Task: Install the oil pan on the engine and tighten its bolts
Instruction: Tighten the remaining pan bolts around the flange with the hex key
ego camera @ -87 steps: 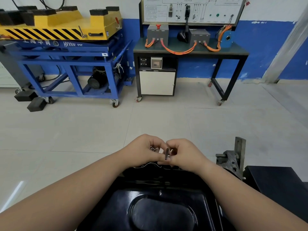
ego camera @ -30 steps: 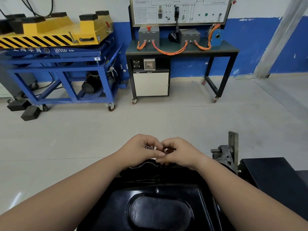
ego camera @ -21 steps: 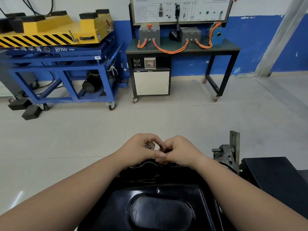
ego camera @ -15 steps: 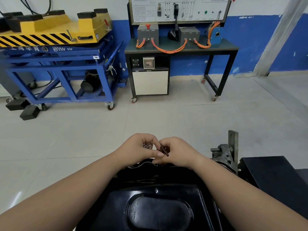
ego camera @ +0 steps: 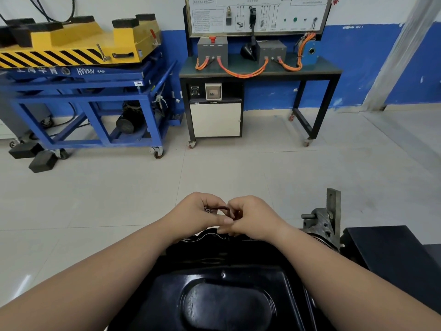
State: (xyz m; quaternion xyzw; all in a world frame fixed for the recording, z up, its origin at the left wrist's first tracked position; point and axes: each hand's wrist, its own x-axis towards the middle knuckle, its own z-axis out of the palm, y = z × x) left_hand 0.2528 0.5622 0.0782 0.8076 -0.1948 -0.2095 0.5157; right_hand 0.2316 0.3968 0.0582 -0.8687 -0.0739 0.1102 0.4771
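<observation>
The black oil pan (ego camera: 226, 297) lies bottom-up below me, its far flange under my hands. My left hand (ego camera: 198, 216) is curled around several small bolts (ego camera: 208, 209), their heads showing between its fingers. My right hand (ego camera: 250, 219) meets it fingertip to fingertip and pinches one dark bolt (ego camera: 226, 209) at the opening of the left fist. Both hands hover just above the pan's far edge. The engine under the pan is mostly hidden.
A grey metal engine-stand bracket (ego camera: 327, 218) rises to the right of the pan, beside a black surface (ego camera: 391, 254). Across the tiled floor stand a blue and yellow lift cart (ego camera: 78, 91) and a black bench with orange cables (ego camera: 257, 72).
My hands stay together above the pan's far edge. The right fingers have shifted the dark bolt they pinch, from upright to lying across by the left fist.
</observation>
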